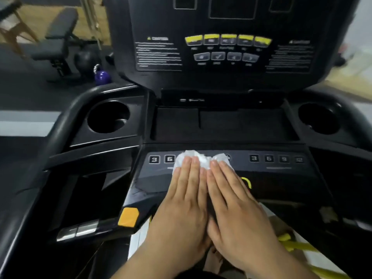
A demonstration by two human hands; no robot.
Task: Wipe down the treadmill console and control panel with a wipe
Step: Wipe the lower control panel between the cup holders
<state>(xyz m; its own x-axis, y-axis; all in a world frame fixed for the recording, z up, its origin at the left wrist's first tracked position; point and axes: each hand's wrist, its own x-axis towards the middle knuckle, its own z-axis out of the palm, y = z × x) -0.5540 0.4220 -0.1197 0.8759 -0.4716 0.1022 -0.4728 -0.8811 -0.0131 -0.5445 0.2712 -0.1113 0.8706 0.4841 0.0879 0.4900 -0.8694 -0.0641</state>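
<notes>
Both hands flat on the control panel (281,178), side by side: left hand (181,208) and right hand (237,208), fingers straight and together, pressing a crumpled white wipe (193,158) over the middle number buttons.

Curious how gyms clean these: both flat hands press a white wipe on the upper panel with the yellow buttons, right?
Not there. The head view shows the left hand and right hand pressing the white wipe on the lower control panel with the numbered keys.
</notes>
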